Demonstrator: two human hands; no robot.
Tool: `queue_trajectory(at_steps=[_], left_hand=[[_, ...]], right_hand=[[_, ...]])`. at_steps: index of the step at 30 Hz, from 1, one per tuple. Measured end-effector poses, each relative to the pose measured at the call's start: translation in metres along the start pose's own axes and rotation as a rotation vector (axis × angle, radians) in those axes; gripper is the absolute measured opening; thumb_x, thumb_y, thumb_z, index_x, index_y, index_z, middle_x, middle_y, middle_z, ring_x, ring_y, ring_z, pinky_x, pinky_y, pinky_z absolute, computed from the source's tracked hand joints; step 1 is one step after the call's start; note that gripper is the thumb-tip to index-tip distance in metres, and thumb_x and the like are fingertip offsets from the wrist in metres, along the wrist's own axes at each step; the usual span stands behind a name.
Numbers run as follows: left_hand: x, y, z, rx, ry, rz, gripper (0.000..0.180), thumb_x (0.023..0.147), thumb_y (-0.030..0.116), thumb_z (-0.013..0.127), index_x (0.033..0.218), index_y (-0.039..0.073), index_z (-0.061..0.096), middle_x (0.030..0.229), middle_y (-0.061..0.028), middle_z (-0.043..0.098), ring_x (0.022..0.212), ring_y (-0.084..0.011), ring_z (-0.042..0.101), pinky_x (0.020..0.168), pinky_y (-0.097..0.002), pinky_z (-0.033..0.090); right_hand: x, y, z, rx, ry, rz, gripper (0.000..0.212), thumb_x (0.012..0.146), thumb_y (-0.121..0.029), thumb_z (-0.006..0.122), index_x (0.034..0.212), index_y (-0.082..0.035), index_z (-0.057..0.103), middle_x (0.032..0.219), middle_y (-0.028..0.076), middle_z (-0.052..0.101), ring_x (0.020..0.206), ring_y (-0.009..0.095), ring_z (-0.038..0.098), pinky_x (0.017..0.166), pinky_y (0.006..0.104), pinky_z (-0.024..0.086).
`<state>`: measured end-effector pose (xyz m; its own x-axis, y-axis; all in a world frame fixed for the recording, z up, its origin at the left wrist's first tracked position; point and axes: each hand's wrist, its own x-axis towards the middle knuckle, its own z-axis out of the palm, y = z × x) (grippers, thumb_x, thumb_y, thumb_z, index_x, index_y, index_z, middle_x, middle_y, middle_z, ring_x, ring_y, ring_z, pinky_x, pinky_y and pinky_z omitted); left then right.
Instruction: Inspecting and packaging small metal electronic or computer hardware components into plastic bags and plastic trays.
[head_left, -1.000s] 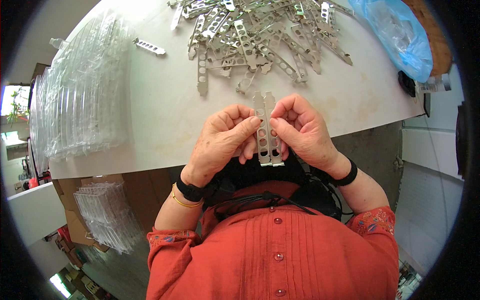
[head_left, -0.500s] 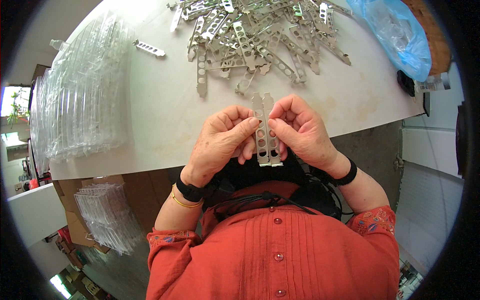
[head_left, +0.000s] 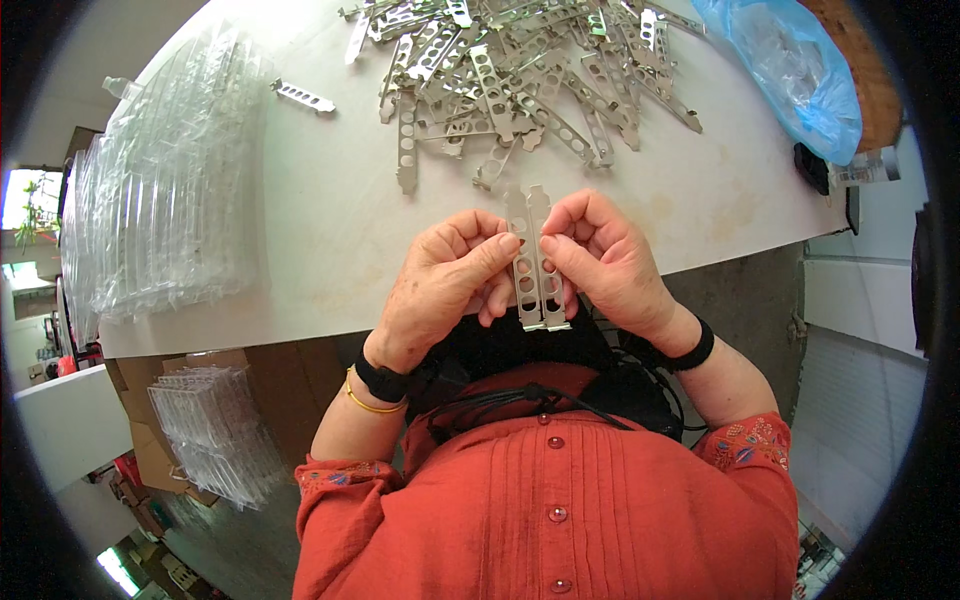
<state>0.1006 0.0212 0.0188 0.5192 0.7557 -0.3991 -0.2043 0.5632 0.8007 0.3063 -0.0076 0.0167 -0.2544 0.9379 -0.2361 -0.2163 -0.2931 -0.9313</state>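
Note:
Two slim metal slot brackets, each with a row of round holes and a bent foot, are held upright side by side near the table's front edge. My left hand pinches the left bracket between thumb and fingers. The right bracket is gripped the same way by my right hand. Their long edges lie close together, with the bent feet toward me. Fingers partly hide the middle of both. Beyond my hands, a loose pile of similar brackets covers the far middle of the table.
Clear plastic trays stand stacked on the table's left, with one loose bracket beside them. More clear trays sit lower left, below table height. A blue plastic bag lies far right, near a black object.
The two brackets have tilted slightly and their feet now sit a little apart and to the right. Both hands keep their hold, almost in the same place.

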Motion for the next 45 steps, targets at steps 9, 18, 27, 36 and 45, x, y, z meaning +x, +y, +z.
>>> queue_trajectory(at_steps=[9, 18, 27, 36, 45], left_hand=[[0.004, -0.01, -0.011, -0.114, -0.088, 0.077, 0.018, 0.102, 0.021, 0.058, 0.097, 0.004, 0.055, 0.084, -0.0106, 0.067, 0.051, -0.0075, 0.052, 0.044, -0.0206, 0.043], [0.003, -0.012, -0.016, -0.211, -0.144, 0.136, 0.016, 0.102, 0.018, 0.058, 0.093, 0.005, 0.054, 0.097, -0.0177, 0.071, 0.051, -0.0082, 0.054, 0.042, -0.0201, 0.042], [0.002, -0.013, -0.006, -0.078, -0.02, 0.158, 0.017, 0.096, 0.012, 0.067, 0.099, 0.004, 0.053, 0.08, -0.0072, 0.065, 0.05, -0.0067, 0.053, 0.041, -0.0193, 0.039], [-0.001, -0.01, 0.012, 0.223, 0.118, 0.138, 0.022, 0.094, 0.011, 0.068, 0.105, 0.001, 0.053, 0.076, -0.0028, 0.061, 0.051, -0.0055, 0.052, 0.041, -0.019, 0.038], [-0.003, -0.009, 0.012, 0.275, 0.136, 0.141, 0.017, 0.097, 0.013, 0.063, 0.107, 0.003, 0.053, 0.078, -0.0011, 0.061, 0.054, -0.0045, 0.053, 0.043, -0.0182, 0.039]], right_hand=[[-0.002, 0.003, -0.002, 0.058, 0.024, -0.053, 0.016, 0.099, -0.011, 0.059, 0.111, -0.005, 0.05, 0.085, 0.003, 0.06, 0.054, 0.006, 0.056, 0.043, 0.0201, 0.046], [-0.002, 0.0, -0.004, 0.061, 0.059, -0.086, 0.025, 0.099, -0.012, 0.061, 0.117, -0.004, 0.046, 0.083, 0.004, 0.062, 0.052, 0.007, 0.057, 0.042, 0.0197, 0.046], [-0.004, -0.003, -0.005, 0.056, 0.072, -0.065, 0.033, 0.097, -0.013, 0.064, 0.12, -0.002, 0.042, 0.083, 0.005, 0.063, 0.055, 0.007, 0.059, 0.043, 0.0201, 0.048], [-0.005, 0.005, -0.006, 0.042, -0.039, -0.104, 0.028, 0.098, -0.01, 0.064, 0.115, -0.004, 0.043, 0.083, 0.005, 0.062, 0.057, 0.008, 0.06, 0.044, 0.0215, 0.05], [-0.001, 0.007, -0.001, -0.064, -0.048, -0.066, 0.021, 0.098, -0.01, 0.063, 0.11, -0.004, 0.046, 0.083, 0.004, 0.061, 0.057, 0.007, 0.06, 0.046, 0.0218, 0.05]])
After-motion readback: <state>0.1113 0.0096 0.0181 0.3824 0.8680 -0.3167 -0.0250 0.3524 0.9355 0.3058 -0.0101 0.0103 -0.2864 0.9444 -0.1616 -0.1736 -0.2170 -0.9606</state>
